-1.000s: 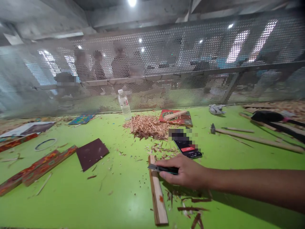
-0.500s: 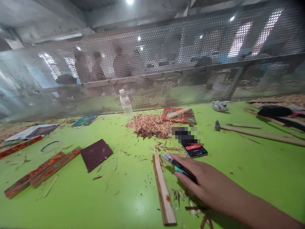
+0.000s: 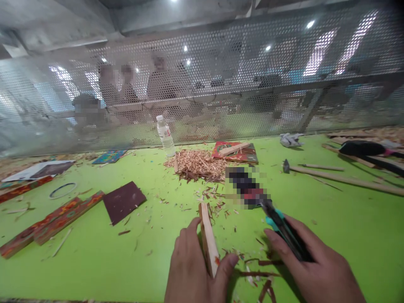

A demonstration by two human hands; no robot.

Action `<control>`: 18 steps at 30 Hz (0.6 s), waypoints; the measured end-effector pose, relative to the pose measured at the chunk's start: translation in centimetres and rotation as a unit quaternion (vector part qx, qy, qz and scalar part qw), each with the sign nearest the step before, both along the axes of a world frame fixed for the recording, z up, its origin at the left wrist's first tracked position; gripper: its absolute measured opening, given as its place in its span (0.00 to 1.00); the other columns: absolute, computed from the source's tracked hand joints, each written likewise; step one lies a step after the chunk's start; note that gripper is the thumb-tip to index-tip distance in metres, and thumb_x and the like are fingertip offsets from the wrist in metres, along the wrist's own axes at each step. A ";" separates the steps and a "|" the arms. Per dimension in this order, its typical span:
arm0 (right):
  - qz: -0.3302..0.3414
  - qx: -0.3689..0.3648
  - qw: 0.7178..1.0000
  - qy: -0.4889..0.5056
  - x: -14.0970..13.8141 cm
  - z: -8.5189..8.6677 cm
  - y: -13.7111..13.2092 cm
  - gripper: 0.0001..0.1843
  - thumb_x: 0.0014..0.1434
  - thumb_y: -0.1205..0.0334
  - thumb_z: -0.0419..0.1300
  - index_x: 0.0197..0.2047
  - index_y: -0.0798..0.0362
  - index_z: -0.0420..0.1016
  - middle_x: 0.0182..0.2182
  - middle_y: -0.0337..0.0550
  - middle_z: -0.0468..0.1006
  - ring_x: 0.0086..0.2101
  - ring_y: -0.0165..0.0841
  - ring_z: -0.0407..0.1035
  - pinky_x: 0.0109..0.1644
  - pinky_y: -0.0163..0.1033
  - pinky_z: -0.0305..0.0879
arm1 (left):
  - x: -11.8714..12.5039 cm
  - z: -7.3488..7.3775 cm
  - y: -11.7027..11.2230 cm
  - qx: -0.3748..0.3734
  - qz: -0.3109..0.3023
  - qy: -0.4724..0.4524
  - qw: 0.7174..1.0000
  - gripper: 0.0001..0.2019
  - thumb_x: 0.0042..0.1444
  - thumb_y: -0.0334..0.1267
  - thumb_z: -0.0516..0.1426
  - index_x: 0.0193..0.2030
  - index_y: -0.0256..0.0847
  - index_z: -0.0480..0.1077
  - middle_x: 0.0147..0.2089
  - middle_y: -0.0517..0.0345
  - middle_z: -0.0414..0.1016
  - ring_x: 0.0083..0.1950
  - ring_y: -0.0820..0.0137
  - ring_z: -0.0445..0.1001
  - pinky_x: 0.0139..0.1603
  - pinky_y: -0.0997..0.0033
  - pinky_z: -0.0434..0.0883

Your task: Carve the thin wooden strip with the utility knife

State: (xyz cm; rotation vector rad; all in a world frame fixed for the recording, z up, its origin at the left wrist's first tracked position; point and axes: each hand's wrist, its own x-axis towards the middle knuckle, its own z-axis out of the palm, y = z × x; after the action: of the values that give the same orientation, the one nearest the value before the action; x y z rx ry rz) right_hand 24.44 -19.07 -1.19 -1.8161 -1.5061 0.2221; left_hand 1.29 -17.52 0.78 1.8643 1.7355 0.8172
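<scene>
Your left hand (image 3: 192,269) has a closed grip around the wood strip (image 3: 208,240), which lies on the green table (image 3: 94,261). Right of the strip, your right hand (image 3: 315,265) grips a utility knife (image 3: 282,229). The blade could slip toward the left fingers. Left of the strip is bare table; shavings (image 3: 197,166) lie beyond it.

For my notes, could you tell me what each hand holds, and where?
The left hand grips the wooden strip at its near end; the right hand holds the utility knife by its handle.
</scene>
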 end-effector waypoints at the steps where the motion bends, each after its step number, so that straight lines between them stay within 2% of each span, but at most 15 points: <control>1: 0.009 -0.009 1.000 0.003 -0.3 0.1 0.2 0.27 0.69 0.34 0.56 0.55 0.46 0.79 0.44 0.46 0.88 0.43 0.47 0.84 0.41 0.41 0.81 | 0.5 0.3 0.1 -0.005 -0.007 0.014 1.000 0.37 0.65 0.57 0.55 0.73 0.36 0.60 0.62 0.35 0.73 0.61 0.45 0.74 0.62 0.46 0.71; 5: 0.089 -0.005 0.996 0.014 -0.7 -0.1 0.4 0.28 0.68 0.34 0.57 0.55 0.46 0.81 0.46 0.46 0.88 0.43 0.46 0.84 0.47 0.41 0.80 | 1.3 0.9 0.8 -0.055 -0.042 0.092 0.993 0.36 0.66 0.45 0.50 0.78 0.32 0.54 0.65 0.31 0.72 0.62 0.44 0.75 0.61 0.47 0.71; 7: 0.093 0.005 0.995 0.024 -0.5 -0.3 0.3 0.28 0.67 0.34 0.58 0.55 0.47 0.82 0.45 0.47 0.88 0.42 0.46 0.84 0.47 0.41 0.79 | 1.0 1.5 1.2 -0.083 -0.043 0.093 0.991 0.36 0.65 0.41 0.48 0.78 0.31 0.52 0.66 0.30 0.71 0.61 0.45 0.76 0.60 0.48 0.72; 10: 0.079 0.002 0.996 0.052 -0.3 -0.3 0.1 0.30 0.66 0.32 0.58 0.55 0.48 0.82 0.45 0.46 0.88 0.40 0.44 0.84 0.43 0.38 0.80 | 0.2 2.7 1.7 -0.126 -0.001 0.047 0.991 0.35 0.66 0.41 0.45 0.77 0.26 0.53 0.63 0.27 0.74 0.60 0.44 0.77 0.60 0.47 0.71; 12: 0.067 -0.003 0.995 0.072 -0.4 -0.1 -0.1 0.30 0.65 0.33 0.59 0.54 0.48 0.83 0.44 0.44 0.88 0.38 0.42 0.84 0.41 0.36 0.79 | -0.4 3.5 1.6 -0.143 0.013 -0.022 0.989 0.31 0.68 0.43 0.44 0.73 0.30 0.61 0.63 0.31 0.75 0.62 0.46 0.75 0.62 0.49 0.69; 14: 0.059 -0.002 0.994 0.087 -0.5 0.1 -0.1 0.29 0.64 0.33 0.60 0.53 0.47 0.84 0.43 0.43 0.88 0.38 0.41 0.84 0.42 0.35 0.79 | -0.9 4.0 1.2 -0.133 0.046 -0.110 0.984 0.28 0.67 0.47 0.48 0.69 0.35 0.66 0.64 0.35 0.75 0.62 0.48 0.75 0.62 0.52 0.69; 16: 0.058 0.000 0.993 0.100 -0.6 0.2 -0.1 0.30 0.63 0.32 0.61 0.52 0.47 0.84 0.43 0.43 0.89 0.39 0.42 0.84 0.44 0.35 0.79 | -1.0 4.2 0.6 -0.148 0.048 -0.248 0.956 0.30 0.68 0.52 0.49 0.73 0.40 0.61 0.52 0.42 0.82 0.45 0.56 0.81 0.47 0.59 0.74; 18: 0.060 0.001 0.993 0.106 -0.4 0.1 0.0 0.30 0.62 0.33 0.61 0.52 0.47 0.85 0.44 0.43 0.89 0.40 0.42 0.84 0.43 0.35 0.80 | -0.9 4.0 0.2 -0.167 0.024 -0.386 0.907 0.33 0.68 0.56 0.52 0.74 0.42 0.54 0.37 0.53 0.81 0.30 0.64 0.78 0.34 0.67 0.72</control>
State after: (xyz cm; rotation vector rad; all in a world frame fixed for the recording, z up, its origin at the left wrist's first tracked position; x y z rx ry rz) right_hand 24.02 -19.05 -1.11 -1.6460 -1.4633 0.4584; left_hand 0.39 -17.36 4.73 1.0521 1.2946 1.0186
